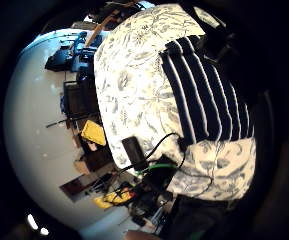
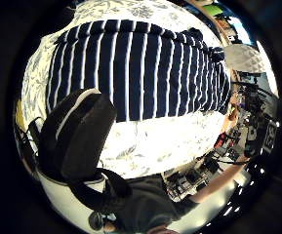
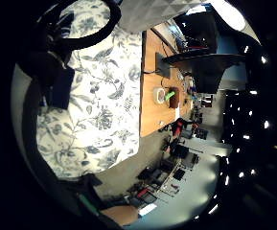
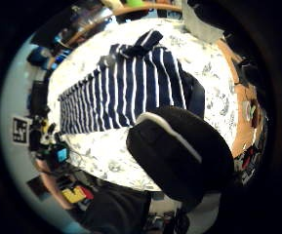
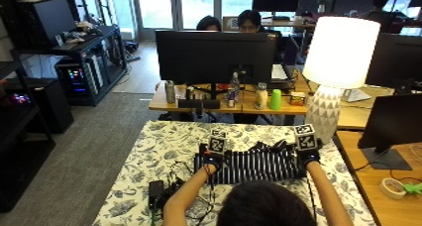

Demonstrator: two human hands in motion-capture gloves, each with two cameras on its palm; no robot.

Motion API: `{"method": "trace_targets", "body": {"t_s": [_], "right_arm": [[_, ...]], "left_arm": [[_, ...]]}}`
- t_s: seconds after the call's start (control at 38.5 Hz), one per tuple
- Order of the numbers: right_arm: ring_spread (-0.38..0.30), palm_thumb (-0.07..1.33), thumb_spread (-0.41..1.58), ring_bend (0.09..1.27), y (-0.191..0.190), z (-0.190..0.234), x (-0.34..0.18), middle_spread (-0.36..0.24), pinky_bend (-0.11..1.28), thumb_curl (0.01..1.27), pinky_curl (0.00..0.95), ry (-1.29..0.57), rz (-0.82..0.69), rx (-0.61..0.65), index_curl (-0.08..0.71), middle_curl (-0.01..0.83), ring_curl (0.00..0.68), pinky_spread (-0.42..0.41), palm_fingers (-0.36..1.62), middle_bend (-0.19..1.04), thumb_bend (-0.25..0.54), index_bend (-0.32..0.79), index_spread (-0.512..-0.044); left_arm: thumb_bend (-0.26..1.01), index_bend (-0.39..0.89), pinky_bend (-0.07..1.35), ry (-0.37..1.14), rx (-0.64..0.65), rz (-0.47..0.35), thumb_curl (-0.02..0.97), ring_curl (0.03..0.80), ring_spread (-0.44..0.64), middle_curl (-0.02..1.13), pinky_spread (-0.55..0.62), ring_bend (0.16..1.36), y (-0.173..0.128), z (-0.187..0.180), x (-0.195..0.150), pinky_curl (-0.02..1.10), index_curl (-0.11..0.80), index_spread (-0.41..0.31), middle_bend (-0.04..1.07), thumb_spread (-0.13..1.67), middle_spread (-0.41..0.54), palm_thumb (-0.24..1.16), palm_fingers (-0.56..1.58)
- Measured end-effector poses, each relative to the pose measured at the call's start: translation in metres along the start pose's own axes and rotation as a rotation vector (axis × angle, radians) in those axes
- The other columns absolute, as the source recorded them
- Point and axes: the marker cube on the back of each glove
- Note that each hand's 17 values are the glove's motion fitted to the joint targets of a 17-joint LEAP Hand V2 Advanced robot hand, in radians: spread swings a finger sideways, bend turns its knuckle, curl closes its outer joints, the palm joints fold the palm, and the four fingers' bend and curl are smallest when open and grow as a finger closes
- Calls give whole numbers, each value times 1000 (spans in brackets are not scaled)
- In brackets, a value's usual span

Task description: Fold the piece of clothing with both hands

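Striped garment (image 5: pixel 249 166) lying flat on the floral-clothed surface (image 5: pixel 161 141), spread crosswise in front of the person, nearer the lamp (image 5: pixel 333 70) side than the opposite edge. Already looks like a narrow band — probably part-folded, though layers not resolvable from above.

Left hand (image 5: pixel 212 160) at the garment end far from the lamp; right hand (image 5: pixel 307 157) at the end near the lamp. Both above the cloth ends. Fingers not resolved in the outside view; palm views show the stripes from some way off rather than pressed close, so grip state of either hand — cannot tell.

Risks from here, as judgement:
- Uneven lift: one end raised ahead of the other, band twisting, edges misaligned.
- Only the top layer caught, lower layer left behind, earlier fold opening out.
- Bunched dark part at the garment's far edge (image 4: pixel 143 44) possibly a loose sleeve or collar; liable to flop out of the fold.
- Cables and small black box (image 5: pixel 156 188) on the surface, on the side away from the lamp; could snag the left forearm.
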Motion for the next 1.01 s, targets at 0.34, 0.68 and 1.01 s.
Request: {"method": "trace_targets", "body": {"t_s": [0.34,0.68,1.01], "right_arm": [[-60,248,1217,672,34,58,-20,-36,752,174,418,-96,67,-221,36,424,429,10,468,192,-28,25,-341],[18,490,1218,716,33,90,-29,30,823,237,401,-407,256,-422,32,403,407,114,442,196,97,40,-331],[-102,826,1129,667,18,96,-41,-34,785,315,376,-450,303,-242,126,413,391,-122,805,197,182,130,-315]], "left_arm": [[136,108,610,95,-123,13,173,405,46,267,136,599,-40,65,17,427,291,-39,104,1195,106,-2,320],[70,155,698,122,-218,14,198,385,116,255,133,593,-52,84,20,426,283,-23,145,1141,141,49,268],[18,157,692,118,-186,9,218,366,144,251,138,579,-55,85,19,402,304,-28,150,1127,150,107,278]]}}
